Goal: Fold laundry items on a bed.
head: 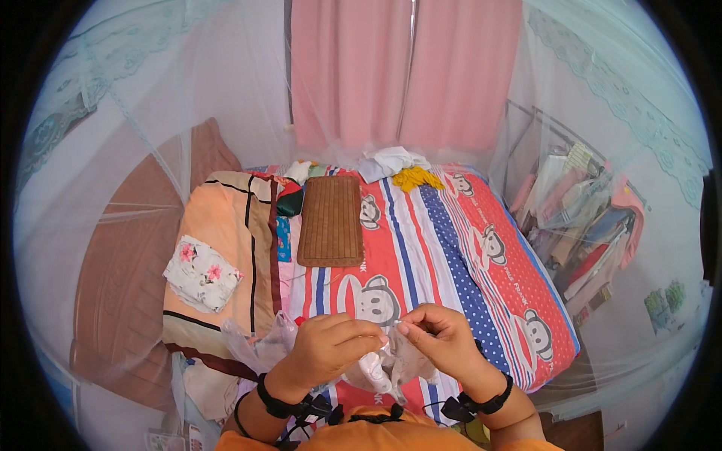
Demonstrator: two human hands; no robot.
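Note:
A thin whitish cloth item (414, 361) with a faint pattern hangs in loose folds between my hands, above the striped bed. My right hand (443, 338) pinches a small white tip of it between thumb and forefinger. Close by on the left, my left hand (333, 344) has its fingers bent over the item's upper edge; its thumb is mostly hidden. A shinier white fold (374, 372) drops below the left fingertips. Beside the left wrist lies a clear plastic bag (256, 344), partly behind that hand.
Around me are a brown woven mat (331, 222), a folded peach quilt (217, 211) bearing a floral cloth (204, 273), and yellow (417, 178) and white cloths (392, 162). Mosquito netting (141, 163) encloses the bed (417, 248). A clothes rack (564, 132) stands at right.

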